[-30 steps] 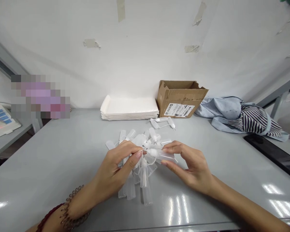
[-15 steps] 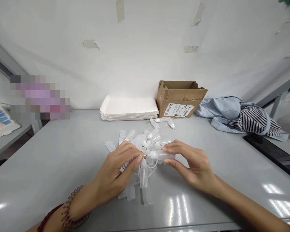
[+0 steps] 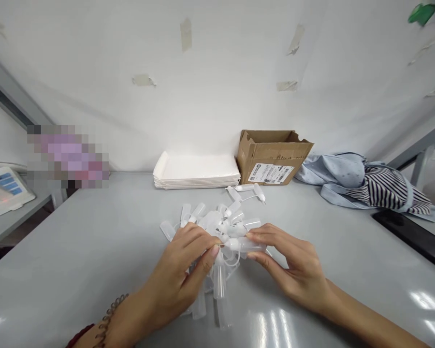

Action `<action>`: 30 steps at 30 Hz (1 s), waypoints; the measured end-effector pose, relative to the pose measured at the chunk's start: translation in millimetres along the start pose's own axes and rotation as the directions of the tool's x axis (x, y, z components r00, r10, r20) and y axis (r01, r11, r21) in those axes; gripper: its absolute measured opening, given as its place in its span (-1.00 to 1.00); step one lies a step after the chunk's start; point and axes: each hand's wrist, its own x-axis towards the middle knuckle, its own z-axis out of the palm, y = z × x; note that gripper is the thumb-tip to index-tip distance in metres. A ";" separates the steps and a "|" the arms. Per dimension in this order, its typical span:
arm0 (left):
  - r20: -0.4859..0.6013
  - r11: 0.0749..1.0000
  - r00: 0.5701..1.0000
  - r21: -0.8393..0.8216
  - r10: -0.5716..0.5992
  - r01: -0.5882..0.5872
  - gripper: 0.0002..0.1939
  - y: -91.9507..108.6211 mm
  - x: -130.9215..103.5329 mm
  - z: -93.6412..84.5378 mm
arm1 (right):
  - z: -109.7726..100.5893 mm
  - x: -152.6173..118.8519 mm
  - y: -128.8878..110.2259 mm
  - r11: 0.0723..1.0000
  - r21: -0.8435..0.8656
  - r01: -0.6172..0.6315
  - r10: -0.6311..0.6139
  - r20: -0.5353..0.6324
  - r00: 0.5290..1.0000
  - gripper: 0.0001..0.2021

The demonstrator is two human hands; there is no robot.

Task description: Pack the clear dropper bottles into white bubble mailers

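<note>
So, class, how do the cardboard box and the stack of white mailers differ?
The cardboard box is brown; the stack of white mailers is white. The box stands upright and open-topped, while the mailers lie flat. The box bears a printed label; the mailers show none. Both sit on the table near the wall.

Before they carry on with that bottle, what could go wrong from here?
The left hand pinches right at the nozzle end of the bottle, so a slip might poke the fingertips if the tip is sharp; I can't make it out clearly.

The right hand grips the smooth body by fingers and thumb, so it could twist or slip.

The bottle's thin strap loops over the pile of bottles and might snag.
</note>
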 end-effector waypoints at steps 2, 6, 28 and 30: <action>-0.030 1.000 1.000 0.023 0.010 -0.010 -0.81 -1.9 0.2 -2.4 | -0.7 1.7 0.3 1.000 -0.022 0.013 -0.013 -0.018 1.000 -0.70; -0.103 1.000 0.995 0.023 -0.006 0.008 -0.83 -4.1 2.1 -8.2 | -1.2 4.0 1.1 0.996 -0.075 0.047 -0.050 -0.045 0.998 -0.70; 0.030 0.997 0.998 -0.062 -0.046 0.048 -0.81 1.3 0.9 -7.4 | 6.9 0.6 -10.7 0.998 -0.020 0.065 -0.065 0.000 0.998 -0.67; 0.055 0.998 0.998 -0.054 -0.038 0.041 -0.81 0.1 0.5 -6.1 | 7.5 0.1 -12.0 0.997 -0.014 0.069 -0.069 0.005 0.998 -0.66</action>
